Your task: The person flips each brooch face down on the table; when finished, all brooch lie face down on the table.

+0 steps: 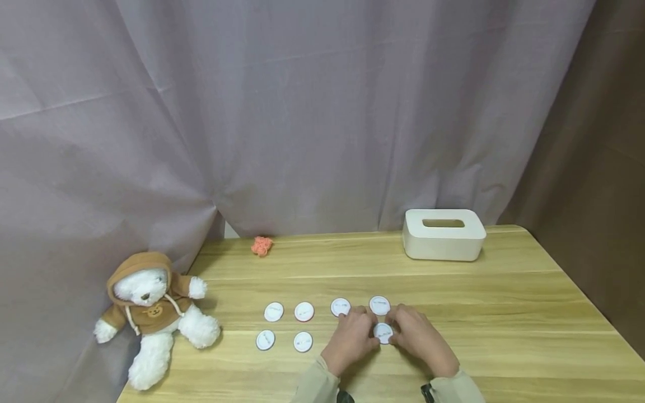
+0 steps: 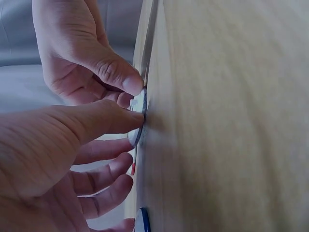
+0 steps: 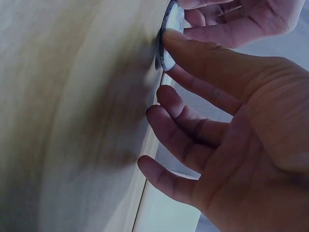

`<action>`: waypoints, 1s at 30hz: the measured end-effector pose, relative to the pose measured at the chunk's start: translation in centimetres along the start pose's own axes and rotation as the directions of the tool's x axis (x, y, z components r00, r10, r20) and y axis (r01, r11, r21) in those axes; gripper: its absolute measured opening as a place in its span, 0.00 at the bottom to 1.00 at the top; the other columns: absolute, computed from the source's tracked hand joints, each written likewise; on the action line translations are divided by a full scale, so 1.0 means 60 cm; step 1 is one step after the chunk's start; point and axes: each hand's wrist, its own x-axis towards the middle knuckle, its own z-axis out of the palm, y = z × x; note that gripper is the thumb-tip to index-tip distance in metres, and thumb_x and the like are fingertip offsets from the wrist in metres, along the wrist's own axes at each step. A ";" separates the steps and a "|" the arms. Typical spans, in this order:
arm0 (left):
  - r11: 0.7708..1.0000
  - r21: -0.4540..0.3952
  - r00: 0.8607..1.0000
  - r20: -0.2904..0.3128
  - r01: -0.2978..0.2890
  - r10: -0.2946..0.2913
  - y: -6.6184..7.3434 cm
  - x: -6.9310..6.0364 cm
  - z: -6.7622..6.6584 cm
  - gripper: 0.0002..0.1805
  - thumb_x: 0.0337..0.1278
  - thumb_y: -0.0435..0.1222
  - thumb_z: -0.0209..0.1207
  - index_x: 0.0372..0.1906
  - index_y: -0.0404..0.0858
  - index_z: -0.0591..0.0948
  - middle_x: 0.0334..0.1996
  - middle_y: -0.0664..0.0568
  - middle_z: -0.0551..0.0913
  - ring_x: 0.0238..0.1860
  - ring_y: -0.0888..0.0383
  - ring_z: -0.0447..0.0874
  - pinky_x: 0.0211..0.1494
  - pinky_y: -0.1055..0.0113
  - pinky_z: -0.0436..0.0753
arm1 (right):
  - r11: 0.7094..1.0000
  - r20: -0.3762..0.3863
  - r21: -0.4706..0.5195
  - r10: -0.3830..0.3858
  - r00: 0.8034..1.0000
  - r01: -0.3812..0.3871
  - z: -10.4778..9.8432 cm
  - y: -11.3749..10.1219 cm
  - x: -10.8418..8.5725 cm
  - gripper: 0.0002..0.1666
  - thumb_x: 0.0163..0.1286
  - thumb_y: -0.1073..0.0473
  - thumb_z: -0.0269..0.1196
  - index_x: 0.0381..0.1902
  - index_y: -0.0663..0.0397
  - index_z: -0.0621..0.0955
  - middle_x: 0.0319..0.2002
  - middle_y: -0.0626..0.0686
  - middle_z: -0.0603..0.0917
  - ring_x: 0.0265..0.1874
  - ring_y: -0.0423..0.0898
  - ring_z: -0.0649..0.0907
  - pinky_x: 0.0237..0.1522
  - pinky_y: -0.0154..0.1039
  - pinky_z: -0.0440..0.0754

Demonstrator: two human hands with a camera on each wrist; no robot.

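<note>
A round pin badge (image 1: pixel 383 333) with a whitish back lies between the two hands, low over the wooden table. My left hand (image 1: pixel 351 339) pinches its left edge, the thumb (image 2: pixel 113 117) on the rim in the left wrist view. From the right side my right hand (image 1: pixel 419 338) pinches the same badge, thumb (image 3: pixel 203 55) on the rim and forefinger behind it. The other fingers of both hands are loosely bent. Just beyond the hands lie another badge (image 1: pixel 379 305) and, partly behind the left fingers, a further badge (image 1: pixel 340 307).
Several more badges, among them a red-rimmed badge (image 1: pixel 304 312), lie in two rows to the left. A white teddy bear (image 1: pixel 156 313) in a brown hoodie sits at the left. At the back stand a cream tissue box (image 1: pixel 443 246) and a small coral-coloured bundle (image 1: pixel 261 246).
</note>
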 end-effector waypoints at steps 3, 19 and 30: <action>1.000 -0.002 1.000 0.008 0.001 -0.001 -0.001 -0.003 0.001 0.11 0.41 0.39 0.75 0.24 0.46 0.81 0.26 0.59 0.72 0.34 0.61 0.73 0.45 0.46 0.78 | 1.000 0.010 -0.008 -0.007 1.000 0.008 0.002 0.000 0.001 0.15 0.47 0.69 0.77 0.32 0.54 0.85 0.29 0.46 0.76 0.30 0.44 0.73 0.36 0.46 0.75; 1.000 -0.003 1.000 -0.003 -0.001 0.001 -0.003 0.002 -0.005 0.11 0.47 0.40 0.70 0.20 0.48 0.78 0.25 0.59 0.73 0.31 0.60 0.72 0.45 0.47 0.76 | 0.998 -0.033 -0.013 -0.059 0.998 0.058 -0.010 0.015 0.005 0.11 0.53 0.66 0.74 0.34 0.56 0.84 0.27 0.47 0.77 0.30 0.44 0.74 0.37 0.46 0.77; 0.998 -0.034 0.998 -0.007 0.055 -0.056 -0.031 0.001 -0.031 0.11 0.54 0.42 0.68 0.40 0.42 0.88 0.37 0.51 0.83 0.39 0.53 0.79 0.41 0.52 0.75 | 0.985 -0.075 -0.147 -0.108 0.991 0.096 -0.035 0.006 0.021 0.16 0.62 0.59 0.72 0.45 0.61 0.85 0.39 0.55 0.83 0.42 0.57 0.80 0.44 0.63 0.74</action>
